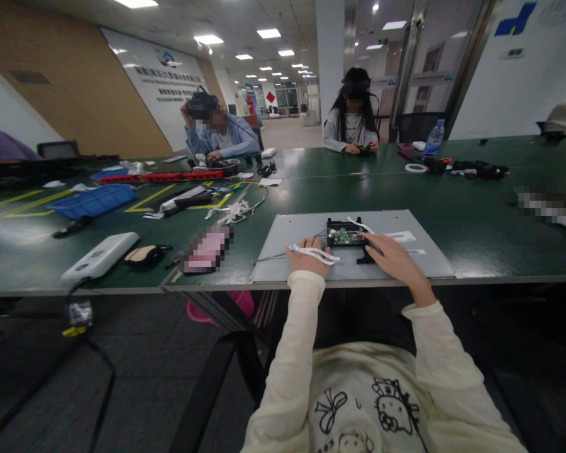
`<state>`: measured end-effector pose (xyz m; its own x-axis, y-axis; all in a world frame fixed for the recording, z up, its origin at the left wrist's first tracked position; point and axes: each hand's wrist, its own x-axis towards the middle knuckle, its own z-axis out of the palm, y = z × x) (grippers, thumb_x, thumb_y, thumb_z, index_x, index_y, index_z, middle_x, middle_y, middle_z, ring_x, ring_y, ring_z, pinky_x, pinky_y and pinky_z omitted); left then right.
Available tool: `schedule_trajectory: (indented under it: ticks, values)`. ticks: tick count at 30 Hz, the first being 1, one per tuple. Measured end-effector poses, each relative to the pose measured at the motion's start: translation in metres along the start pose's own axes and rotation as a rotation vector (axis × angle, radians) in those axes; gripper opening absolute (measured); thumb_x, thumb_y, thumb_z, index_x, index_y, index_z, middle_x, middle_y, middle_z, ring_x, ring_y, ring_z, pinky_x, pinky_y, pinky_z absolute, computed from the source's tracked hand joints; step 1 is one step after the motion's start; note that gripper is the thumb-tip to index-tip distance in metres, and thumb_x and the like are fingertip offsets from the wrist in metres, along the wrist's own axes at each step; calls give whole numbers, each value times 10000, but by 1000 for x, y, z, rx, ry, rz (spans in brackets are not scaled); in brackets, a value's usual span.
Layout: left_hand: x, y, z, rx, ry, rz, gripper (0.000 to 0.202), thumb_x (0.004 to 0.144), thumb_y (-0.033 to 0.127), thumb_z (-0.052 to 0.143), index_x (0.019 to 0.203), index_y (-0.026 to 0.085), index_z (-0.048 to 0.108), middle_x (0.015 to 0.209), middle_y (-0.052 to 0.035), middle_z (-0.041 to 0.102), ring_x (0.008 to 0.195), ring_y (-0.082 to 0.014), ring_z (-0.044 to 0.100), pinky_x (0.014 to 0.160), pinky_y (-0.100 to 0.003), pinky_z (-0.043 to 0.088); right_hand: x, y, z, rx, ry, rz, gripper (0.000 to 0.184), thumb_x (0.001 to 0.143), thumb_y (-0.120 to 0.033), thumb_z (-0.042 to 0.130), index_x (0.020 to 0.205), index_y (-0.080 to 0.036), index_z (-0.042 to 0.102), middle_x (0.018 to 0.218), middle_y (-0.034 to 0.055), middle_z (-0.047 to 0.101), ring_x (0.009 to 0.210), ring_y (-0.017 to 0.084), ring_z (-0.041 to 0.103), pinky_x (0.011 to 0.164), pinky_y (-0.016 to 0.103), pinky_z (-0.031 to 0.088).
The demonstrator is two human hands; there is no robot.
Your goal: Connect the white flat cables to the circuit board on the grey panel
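Note:
A grey metal panel (405, 251) lies flat at the near edge of the green table (476, 220). A small black module with a green circuit board (343, 234) sits on it. My left hand (307, 255) rests on the panel just left of the module, fingers curled, with a white flat ribbon cable (317, 253) lying across its knuckles. My right hand (390, 255) lies on the panel to the right of the module, fingers reaching toward a black part (366, 257) at the module's near right corner.
On the left of the table lie a white power bank (100, 255), a pink phone (206, 250), a blue tray (94, 201) and loose cables (233, 211). Two people sit across the table. A water bottle (434, 138) and tape roll (416, 168) stand far right.

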<state>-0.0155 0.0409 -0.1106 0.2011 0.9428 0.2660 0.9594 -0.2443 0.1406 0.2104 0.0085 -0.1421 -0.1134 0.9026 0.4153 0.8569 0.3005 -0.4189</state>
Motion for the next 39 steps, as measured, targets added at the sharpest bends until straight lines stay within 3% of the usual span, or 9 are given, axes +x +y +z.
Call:
schedule_trajectory:
  ticks: [5, 12, 17, 21, 24, 25, 29, 33, 39]
  values:
    - [-6, 2, -1, 2, 52, -49, 347, 939, 399, 402, 1234, 320, 566, 1423, -28, 520, 1383, -321, 342, 1099, -693, 110, -1, -2, -1, -17, -7, -9, 471, 965, -398, 376, 1404, -266, 486, 1345, 67, 557, 1239, 257, 499, 1040, 454, 397]
    - [-11, 4, -6, 10, 170, -59, 367, 938, 345, 410, 1282, 313, 532, 1473, -23, 456, 1439, -277, 255, 1132, -661, 130, -1, -5, -2, -25, -11, 4, 476, 971, -418, 360, 1411, -276, 470, 1352, 70, 539, 1243, 246, 490, 1044, 445, 395]
    - [-20, 14, -30, -93, 181, 61, 363, 944, 349, 424, 1285, 277, 524, 1398, -46, 538, 1369, -259, 389, 1137, -566, 239, -1, -3, 1, -31, -9, 28, 488, 968, -428, 357, 1407, -253, 476, 1368, 104, 508, 1263, 261, 472, 1055, 459, 386]
    - [4, 39, -46, -160, 171, 195, 342, 948, 282, 405, 1253, 218, 545, 1313, -65, 604, 1267, -231, 504, 1075, -435, 359, 0, 3, 4, 58, 45, 33, 497, 951, -420, 396, 1405, -227, 456, 1369, 114, 504, 1269, 251, 469, 1069, 447, 382]
    - [42, 59, -36, -158, 83, 264, 356, 955, 260, 382, 1257, 162, 544, 1255, -96, 633, 1211, -239, 551, 1033, -392, 395, 5, 9, 2, 132, 106, 55, 465, 947, -345, 372, 1376, -191, 464, 1345, 120, 526, 1256, 226, 482, 1082, 427, 374]
    - [55, 64, -29, -125, 8, 265, 346, 951, 251, 386, 1231, 149, 562, 1219, -108, 649, 1177, -253, 574, 1007, -401, 412, 8, 10, 1, 133, 109, 67, 457, 939, -311, 365, 1363, -176, 472, 1339, 125, 530, 1252, 222, 486, 1084, 424, 372]
    - [90, 72, 4, -93, -91, 282, 309, 906, 222, 469, 1160, 128, 617, 1191, -141, 657, 1132, -286, 604, 979, -425, 433, 23, 12, -2, 57, 52, 44, 467, 899, -208, 353, 1335, -121, 495, 1346, 152, 529, 1259, 229, 484, 1098, 410, 356]
    - [96, 67, 22, -76, -124, 361, 349, 927, 219, 415, 1214, 134, 595, 1203, -144, 656, 1146, -270, 597, 1005, -413, 427, 31, 11, 6, -17, 11, -6, 461, 915, -194, 337, 1339, -137, 509, 1335, 141, 554, 1247, 251, 494, 1084, 452, 368]
    - [96, 65, 26, -30, -190, 431, 330, 935, 172, 379, 1150, 92, 617, 1158, -166, 671, 1085, -256, 628, 939, -392, 475, 27, 12, 14, -49, -28, 19, 468, 955, -230, 308, 1377, -120, 478, 1357, 142, 540, 1260, 252, 494, 1075, 441, 384]
